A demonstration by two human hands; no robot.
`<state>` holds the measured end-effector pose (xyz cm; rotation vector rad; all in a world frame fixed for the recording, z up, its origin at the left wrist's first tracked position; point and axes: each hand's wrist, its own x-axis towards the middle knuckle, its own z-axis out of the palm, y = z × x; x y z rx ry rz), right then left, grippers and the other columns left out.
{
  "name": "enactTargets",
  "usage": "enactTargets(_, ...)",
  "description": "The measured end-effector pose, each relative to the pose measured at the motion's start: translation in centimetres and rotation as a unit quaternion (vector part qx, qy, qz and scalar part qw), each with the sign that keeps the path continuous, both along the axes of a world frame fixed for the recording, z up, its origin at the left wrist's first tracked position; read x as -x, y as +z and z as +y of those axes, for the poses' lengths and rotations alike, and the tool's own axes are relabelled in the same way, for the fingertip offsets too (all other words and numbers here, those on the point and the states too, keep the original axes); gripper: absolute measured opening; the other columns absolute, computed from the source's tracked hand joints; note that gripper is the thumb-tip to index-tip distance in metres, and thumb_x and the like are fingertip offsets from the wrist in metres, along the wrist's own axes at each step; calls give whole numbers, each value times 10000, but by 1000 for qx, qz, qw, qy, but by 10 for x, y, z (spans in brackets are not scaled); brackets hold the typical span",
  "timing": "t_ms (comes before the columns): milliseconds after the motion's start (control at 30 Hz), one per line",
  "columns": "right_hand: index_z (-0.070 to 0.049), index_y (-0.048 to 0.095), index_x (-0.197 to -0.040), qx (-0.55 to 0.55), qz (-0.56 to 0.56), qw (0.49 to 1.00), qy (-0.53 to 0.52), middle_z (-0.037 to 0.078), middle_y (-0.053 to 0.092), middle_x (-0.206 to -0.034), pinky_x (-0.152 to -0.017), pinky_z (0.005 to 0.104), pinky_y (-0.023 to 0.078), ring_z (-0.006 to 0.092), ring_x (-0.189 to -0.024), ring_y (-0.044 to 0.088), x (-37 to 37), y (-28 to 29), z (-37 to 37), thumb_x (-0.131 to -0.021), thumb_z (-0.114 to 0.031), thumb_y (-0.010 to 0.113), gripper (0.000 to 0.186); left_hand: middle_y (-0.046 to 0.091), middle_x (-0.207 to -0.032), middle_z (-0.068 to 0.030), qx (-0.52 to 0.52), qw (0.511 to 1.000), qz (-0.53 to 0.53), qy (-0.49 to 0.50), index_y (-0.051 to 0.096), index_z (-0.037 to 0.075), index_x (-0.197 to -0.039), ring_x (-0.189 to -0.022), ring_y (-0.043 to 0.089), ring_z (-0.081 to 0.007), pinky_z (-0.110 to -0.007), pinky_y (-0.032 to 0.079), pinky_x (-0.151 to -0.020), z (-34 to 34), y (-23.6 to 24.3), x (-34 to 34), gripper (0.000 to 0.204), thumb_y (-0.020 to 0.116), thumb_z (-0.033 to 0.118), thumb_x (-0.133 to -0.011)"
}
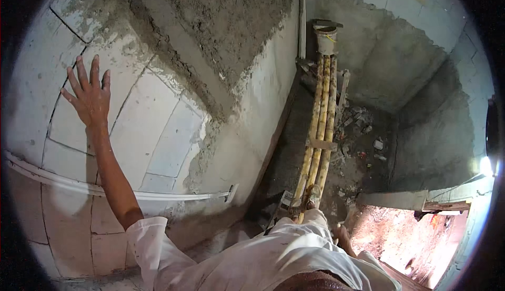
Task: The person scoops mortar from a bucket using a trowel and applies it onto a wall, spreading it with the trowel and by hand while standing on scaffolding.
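My left hand (pixel 89 96) is open, its fingers spread flat against the bare pale block wall (pixel 131 112). To its right, rough grey plaster (pixel 231 22) covers part of the wall, with a smoother band (pixel 184 43) running down through it. Only a small part of my right hand (pixel 342 234) shows, low beside my body. Its fingers are too small and dark to make out, and I cannot see anything in it. My shoe (pixel 314 195) stands on a walkway of yellowish bamboo poles (pixel 319 128).
A pale bucket (pixel 326 42) stands at the poles' far end, near a board (pixel 329 23). A short wooden crosspiece (pixel 322 144) lies across the poles. Rubble (pixel 357 120) litters the floor below. A long white bar (pixel 158 196) runs along the wall. Bright light fills an opening (pixel 405 238).
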<state>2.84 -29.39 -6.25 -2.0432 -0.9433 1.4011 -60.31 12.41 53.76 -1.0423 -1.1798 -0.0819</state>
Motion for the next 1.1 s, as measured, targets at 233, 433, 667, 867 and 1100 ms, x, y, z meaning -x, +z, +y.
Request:
enactTargets(233,-117,651,-995,83,-95,991,-41,138,640,-878,-705,391,509,330,-784,619,-34,-11,-61,-822,-289,573,256,252,-1503,28,3,999,-14,-48,287,424,-1415,-1328,324,-262,-620,368,-957,7,-9,-2,577,496,541,-890)
enactTargets(433,-115,650,-993,125,-118,983,-68,140,642,-871,-701,393,510,332,-778,621,-34,-9,-99,-820,-286,572,255,265,-1495,53,-38,997,58,-28,259,399,-1432,-1312,357,-236,-567,437,-916,9,-5,10,660,519,590,-857)
enactTargets(667,-112,649,-991,143,-115,978,-100,142,644,-862,-696,397,511,335,-772,624,-19,-28,-118,-819,-282,571,254,259,-1503,43,-29,999,13,26,208,414,-1442,-1362,280,-217,-571,60,-1110,2,7,-3,697,489,635,-845)
enactTargets(867,-110,648,-989,151,-130,971,-136,144,646,-854,-692,399,512,337,-766,626,-11,-40,-125,-818,-278,570,252,249,-1511,17,-5,998,-14,-53,282,399,-1424,-1368,273,-224,-548,108,-1107,3,-10,-11,612,492,578,-879)
enactTargets(1100,-107,647,-986,162,-123,967,-156,146,649,-845,-687,402,514,340,-759,629,14,-56,-128,-816,-274,570,251,188,-1529,25,-15,995,9,-99,218,373,-1452,-1387,230,-214,-552,53,-1114,-4,2,-10,645,471,568,-892)
